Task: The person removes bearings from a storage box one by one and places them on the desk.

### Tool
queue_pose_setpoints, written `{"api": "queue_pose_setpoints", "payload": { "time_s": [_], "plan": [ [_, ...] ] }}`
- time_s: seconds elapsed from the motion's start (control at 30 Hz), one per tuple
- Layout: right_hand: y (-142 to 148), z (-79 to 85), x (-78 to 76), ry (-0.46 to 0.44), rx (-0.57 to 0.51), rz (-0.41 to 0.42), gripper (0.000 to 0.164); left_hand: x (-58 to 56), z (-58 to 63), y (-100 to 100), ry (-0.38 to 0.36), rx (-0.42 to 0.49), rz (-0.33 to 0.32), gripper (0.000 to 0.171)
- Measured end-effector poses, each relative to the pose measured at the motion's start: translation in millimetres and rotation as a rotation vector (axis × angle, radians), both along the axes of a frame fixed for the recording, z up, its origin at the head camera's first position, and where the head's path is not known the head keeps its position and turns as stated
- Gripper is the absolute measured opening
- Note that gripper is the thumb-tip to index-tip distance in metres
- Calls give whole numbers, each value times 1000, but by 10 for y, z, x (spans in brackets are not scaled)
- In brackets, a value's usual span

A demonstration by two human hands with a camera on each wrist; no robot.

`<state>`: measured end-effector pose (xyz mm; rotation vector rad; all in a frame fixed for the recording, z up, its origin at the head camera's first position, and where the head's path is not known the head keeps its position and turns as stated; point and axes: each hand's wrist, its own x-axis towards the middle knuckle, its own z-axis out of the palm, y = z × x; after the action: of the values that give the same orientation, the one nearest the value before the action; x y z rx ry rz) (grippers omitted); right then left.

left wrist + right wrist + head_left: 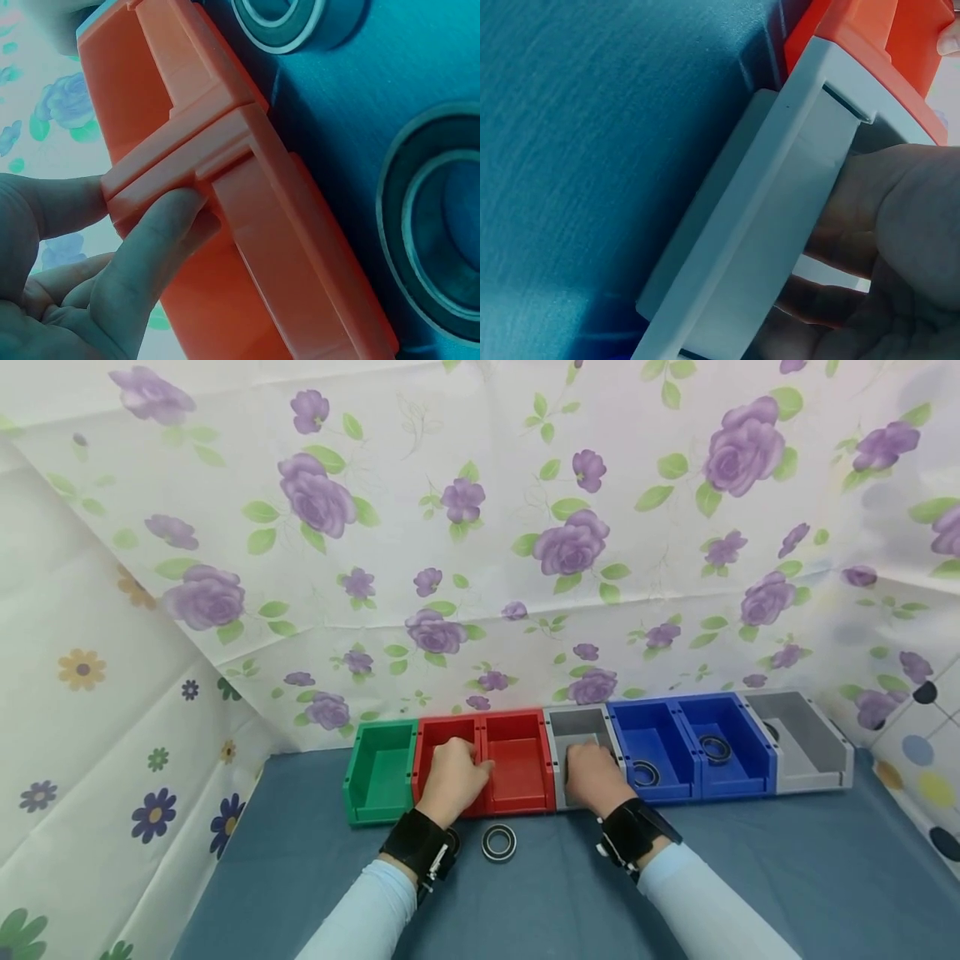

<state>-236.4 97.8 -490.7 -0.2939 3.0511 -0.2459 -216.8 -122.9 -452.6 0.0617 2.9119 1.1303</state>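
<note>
Behind bearing (487, 843): left hand (453, 781) pinching red bins (517, 768); grey bin (587, 722) hides right hand's (596, 777) hold.

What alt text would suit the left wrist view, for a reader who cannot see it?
A left hand pinches the adjoining side walls of two red bins; two bearings lie on the blue surface beside them, both cut off by the frame.

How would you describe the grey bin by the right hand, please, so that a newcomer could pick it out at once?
On the blue cloth, a row of coloured bins runs along the flowered sheet. Just right of the two red bins is the grey bin, with the right hand in it. Unlike the other grey bin at the row's right end, it sits between red and blue.
</note>
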Motion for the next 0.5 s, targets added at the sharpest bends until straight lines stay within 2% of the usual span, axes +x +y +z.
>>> {"api": "queue_pose_setpoints", "payload": {
  "time_s": [0.27,0.4,0.5],
  "plan": [
    [25,41,34,-73,-161,-73,12,-4,13,1,-11,-7,14,24],
    [44,38,70,-41,-233,-103,19,-4,3,0,5,-22,10,18],
    [59,31,89,-5,-268,-107,22,2,-10,-5,23,-36,-2,23]
  ]
}}
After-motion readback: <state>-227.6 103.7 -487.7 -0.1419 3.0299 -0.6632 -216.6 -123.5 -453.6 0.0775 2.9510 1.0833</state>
